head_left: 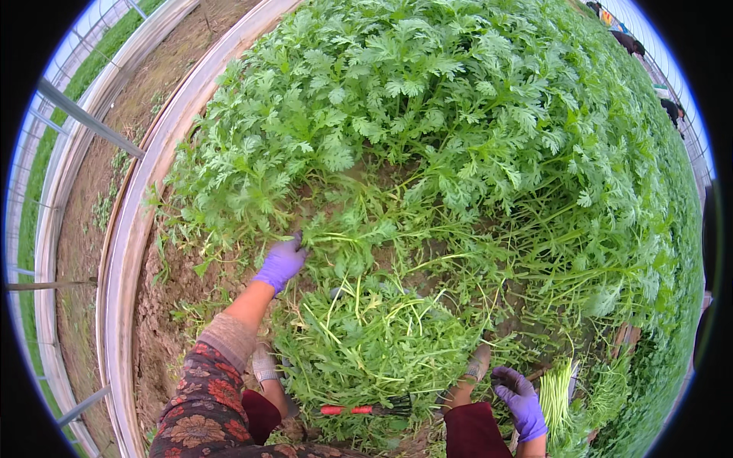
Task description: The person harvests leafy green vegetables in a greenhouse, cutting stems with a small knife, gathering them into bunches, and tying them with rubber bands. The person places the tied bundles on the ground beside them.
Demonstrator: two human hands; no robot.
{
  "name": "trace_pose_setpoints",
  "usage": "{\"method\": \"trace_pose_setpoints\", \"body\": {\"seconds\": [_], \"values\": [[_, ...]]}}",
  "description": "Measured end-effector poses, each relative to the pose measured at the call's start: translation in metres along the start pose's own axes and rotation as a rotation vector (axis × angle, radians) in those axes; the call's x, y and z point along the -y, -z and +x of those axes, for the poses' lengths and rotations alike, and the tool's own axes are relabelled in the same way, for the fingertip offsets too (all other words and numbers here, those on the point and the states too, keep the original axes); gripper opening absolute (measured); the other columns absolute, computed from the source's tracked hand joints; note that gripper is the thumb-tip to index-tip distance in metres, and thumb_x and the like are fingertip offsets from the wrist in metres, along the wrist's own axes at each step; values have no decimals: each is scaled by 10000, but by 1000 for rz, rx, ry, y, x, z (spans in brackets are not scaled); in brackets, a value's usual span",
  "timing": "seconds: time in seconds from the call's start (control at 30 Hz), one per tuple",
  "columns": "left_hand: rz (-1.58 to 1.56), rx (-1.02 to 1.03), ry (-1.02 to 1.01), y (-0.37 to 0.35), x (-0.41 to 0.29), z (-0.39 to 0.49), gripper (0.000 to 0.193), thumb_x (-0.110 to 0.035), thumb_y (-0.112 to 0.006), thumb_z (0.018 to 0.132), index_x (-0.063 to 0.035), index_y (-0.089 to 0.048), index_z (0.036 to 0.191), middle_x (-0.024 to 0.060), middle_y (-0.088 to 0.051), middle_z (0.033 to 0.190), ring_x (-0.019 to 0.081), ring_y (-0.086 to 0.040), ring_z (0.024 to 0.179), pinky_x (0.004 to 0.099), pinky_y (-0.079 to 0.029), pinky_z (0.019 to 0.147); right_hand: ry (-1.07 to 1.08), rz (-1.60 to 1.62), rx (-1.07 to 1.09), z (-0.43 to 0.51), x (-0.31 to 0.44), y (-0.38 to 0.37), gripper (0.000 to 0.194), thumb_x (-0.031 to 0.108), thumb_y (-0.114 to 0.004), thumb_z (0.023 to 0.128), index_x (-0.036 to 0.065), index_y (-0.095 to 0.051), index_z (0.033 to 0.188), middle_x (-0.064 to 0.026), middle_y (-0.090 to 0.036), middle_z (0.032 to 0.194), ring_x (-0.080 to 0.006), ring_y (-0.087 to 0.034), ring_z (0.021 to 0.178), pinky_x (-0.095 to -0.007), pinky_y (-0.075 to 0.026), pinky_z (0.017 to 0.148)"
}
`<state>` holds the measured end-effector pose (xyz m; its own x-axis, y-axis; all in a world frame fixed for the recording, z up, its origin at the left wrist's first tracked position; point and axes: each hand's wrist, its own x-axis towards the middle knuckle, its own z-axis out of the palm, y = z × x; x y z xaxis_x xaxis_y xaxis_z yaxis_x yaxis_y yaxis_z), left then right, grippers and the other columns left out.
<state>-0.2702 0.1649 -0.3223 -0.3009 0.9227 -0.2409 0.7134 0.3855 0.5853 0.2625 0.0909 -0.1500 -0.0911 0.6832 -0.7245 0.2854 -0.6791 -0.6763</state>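
My left hand (282, 262), in a purple glove, reaches to the base of the leafy green plants (252, 189). Its fingertips sit among pale stems; whether they grip any is hidden. Low on the right is my right hand (522, 403), also purple-gloved, with darkened, bent fingers. Beside it stands a bundle of pale green cut stems (554, 398), with a brown stick-like piece (536, 375) between them. I cannot tell if that hand holds anything. Between my feet lies a heap of loose greens (372, 338). A red-wrapped bundle of dark strands (358, 410) rests at its near edge.
Tall greens fill the bed ahead and to the right. A pale raised border (129, 246) curves along the left, with metal bars (94, 120) beyond it. My shoes (264, 366) flank the heap. Other people (627, 43) are bent over far off at upper right.
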Motion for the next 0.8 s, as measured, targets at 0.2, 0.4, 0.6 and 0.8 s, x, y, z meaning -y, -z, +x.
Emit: {"method": "trace_pose_setpoints", "body": {"seconds": [0.2,0.4,0.6,0.8], "values": [[-1049,-114,-159,59,-11,-9,302,-270,-679,885,-39,-607,1065,60,-668,895,146,-621,773,293,-498,662,-13,4,12,-3,-1,4,429,88,-674,851,-2,-535,1247,-24,-612,1086,-116,-568,975,-251,-450,897],[-770,39,-189,27,-42,13,177,-105,-596,914,-33,-594,1075,71,-662,896,177,-630,807,329,-523,661,58,-1,39,-2,-1,4,417,20,-638,863,11,-529,1265,-41,-605,1134,-130,-563,1021,-253,-463,900],[-351,38,-207,5,-37,17,336,-3,-586,825,-20,-569,1160,117,-652,1038,219,-614,935,350,-510,786,25,7,31,-5,-3,8,414,7,-627,866,7,-526,1268,-40,-604,1148,-134,-561,1035,-265,-461,920],[340,15,-474,-16,-95,45,500,-64,-635,708,-88,-547,1200,175,-643,1014,360,-616,939,461,-495,794,40,22,42,-6,0,6,400,8,-622,869,-4,-529,1258,-48,-608,1146,-137,-565,1033,-274,-463,931]]}}
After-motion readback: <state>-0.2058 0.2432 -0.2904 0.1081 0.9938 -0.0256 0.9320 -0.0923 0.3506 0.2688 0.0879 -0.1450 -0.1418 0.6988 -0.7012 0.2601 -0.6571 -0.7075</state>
